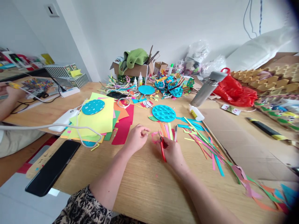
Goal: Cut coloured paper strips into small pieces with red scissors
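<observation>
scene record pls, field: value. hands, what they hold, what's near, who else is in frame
left hand: pinches a small pink paper scrap, fingers closed on it
right hand: grips red scissors, blades toward the scrap
surface: wooden table
near hands: coloured paper strips, blue woven disc, pen
left of hands: stack of coloured sheets, black phone
further back: glue bottle, metal flask, cardboard box
other person: a hand at the far left edge, holding something small

A black phone lies at the tabletop edge; a grey flask leans near a red bag; a cardboard box holds green cloth.
</observation>
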Tool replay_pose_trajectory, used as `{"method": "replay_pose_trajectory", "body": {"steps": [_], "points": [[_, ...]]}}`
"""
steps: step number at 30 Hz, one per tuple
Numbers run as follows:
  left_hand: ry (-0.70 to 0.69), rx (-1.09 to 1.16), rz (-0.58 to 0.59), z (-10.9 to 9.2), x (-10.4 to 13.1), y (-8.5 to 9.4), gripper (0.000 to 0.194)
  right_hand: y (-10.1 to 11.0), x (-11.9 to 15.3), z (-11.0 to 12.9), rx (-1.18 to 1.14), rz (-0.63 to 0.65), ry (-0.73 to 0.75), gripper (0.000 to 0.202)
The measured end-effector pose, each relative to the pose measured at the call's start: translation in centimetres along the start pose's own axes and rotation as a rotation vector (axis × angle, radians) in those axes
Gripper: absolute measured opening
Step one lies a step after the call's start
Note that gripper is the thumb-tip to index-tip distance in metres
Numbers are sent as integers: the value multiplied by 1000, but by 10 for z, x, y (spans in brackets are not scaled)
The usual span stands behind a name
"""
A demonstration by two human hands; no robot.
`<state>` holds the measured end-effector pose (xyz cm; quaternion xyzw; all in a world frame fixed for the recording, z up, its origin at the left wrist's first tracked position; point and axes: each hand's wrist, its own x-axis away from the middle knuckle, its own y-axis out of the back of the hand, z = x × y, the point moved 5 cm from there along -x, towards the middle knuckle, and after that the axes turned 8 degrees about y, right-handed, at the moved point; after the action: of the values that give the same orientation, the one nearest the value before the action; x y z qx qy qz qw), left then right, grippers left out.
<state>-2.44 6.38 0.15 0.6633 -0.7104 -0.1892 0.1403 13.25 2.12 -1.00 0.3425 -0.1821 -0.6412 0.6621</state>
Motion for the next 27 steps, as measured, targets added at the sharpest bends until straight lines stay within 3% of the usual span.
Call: {"method": "replay_pose_trajectory", "body": {"steps": [3,7,15,19,22,27], "points": [[-60,135,118,-15,6,-6,29,6,-2,0,-231,-15,-23,24],[-8,234,261,-26,14,-14,22,11,-3,1,-382,-13,-36,29],[24,186,241,-22,15,-18,13,20,-1,8,-438,-40,-50,29],[148,408,263,-17,14,-22,17,26,1,11,-427,-62,-68,34],[291,669,191,-10,12,-22,18,22,4,15,-436,28,-63,43],[420,896,148,-3,12,-24,19,3,11,24,-526,310,-78,53]]}}
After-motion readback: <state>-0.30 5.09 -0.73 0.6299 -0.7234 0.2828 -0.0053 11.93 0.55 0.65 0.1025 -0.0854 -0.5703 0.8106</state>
